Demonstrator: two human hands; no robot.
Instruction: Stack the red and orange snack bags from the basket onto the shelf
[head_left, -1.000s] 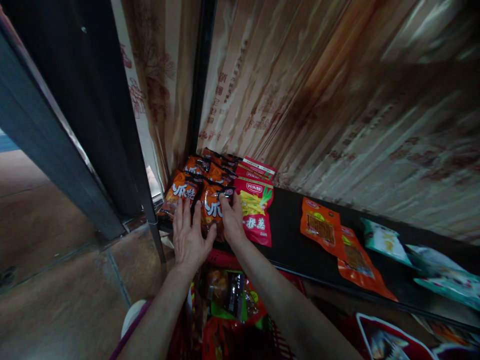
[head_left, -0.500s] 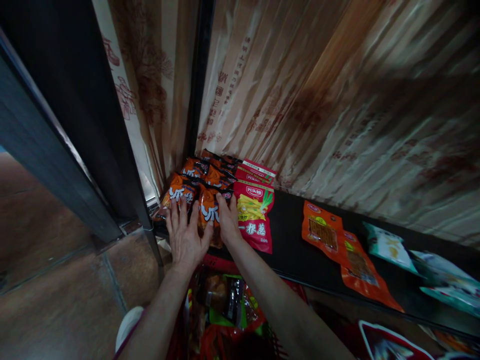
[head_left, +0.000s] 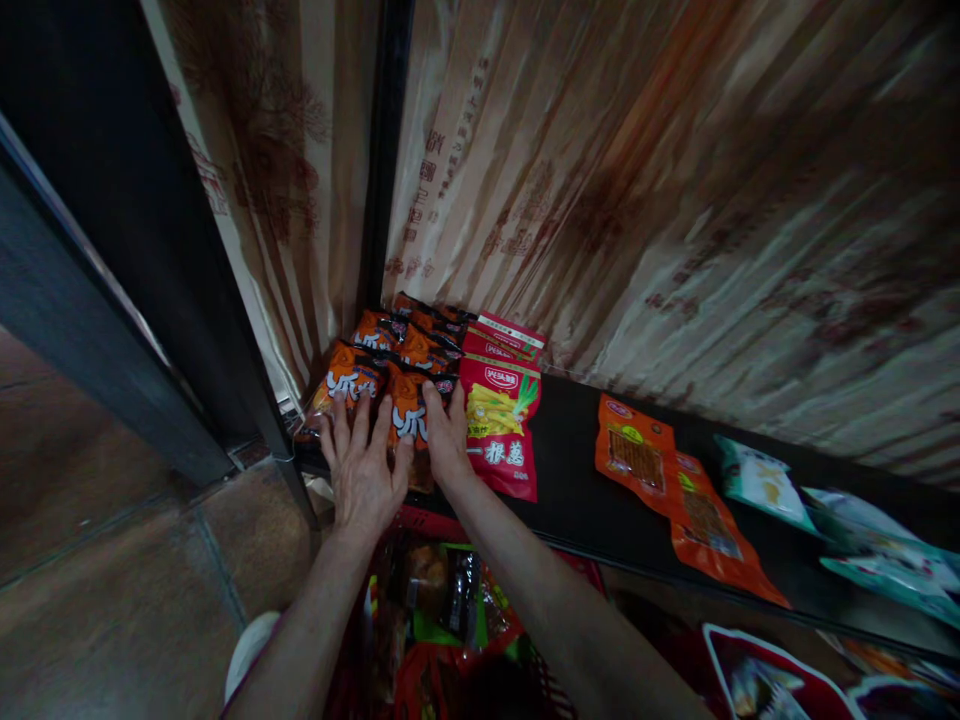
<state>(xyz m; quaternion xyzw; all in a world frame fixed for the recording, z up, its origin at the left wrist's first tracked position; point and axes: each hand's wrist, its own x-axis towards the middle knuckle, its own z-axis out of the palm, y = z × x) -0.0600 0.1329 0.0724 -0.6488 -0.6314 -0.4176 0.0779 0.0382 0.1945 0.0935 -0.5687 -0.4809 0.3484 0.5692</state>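
Observation:
Several orange and black snack bags (head_left: 409, 405) lie in rows at the left end of a black shelf (head_left: 566, 450). My left hand (head_left: 364, 465) rests with spread fingers on the front bags, its fingertips on the front-left one. Against the right side of the front-right orange bag is my right hand (head_left: 448, 440), fingers apart and partly over that bag. Beside it, to the right, lies a red snack bag (head_left: 501, 430) with yellow strips pictured on it; another red bag (head_left: 504, 335) shows behind it. Neither hand is closed round a bag.
Two orange packets (head_left: 637, 455) and some green and white bags (head_left: 765, 485) lie further right on the shelf. Below the shelf edge stands a red basket (head_left: 551, 680) with mixed packages. A dark metal post (head_left: 142, 240) rises at left; wrinkled printed sheeting (head_left: 600, 200) hangs behind.
The whole view has shifted slightly, so the shelf and bags appear a little further left. Both hands keep nearly the same place on the orange bags.

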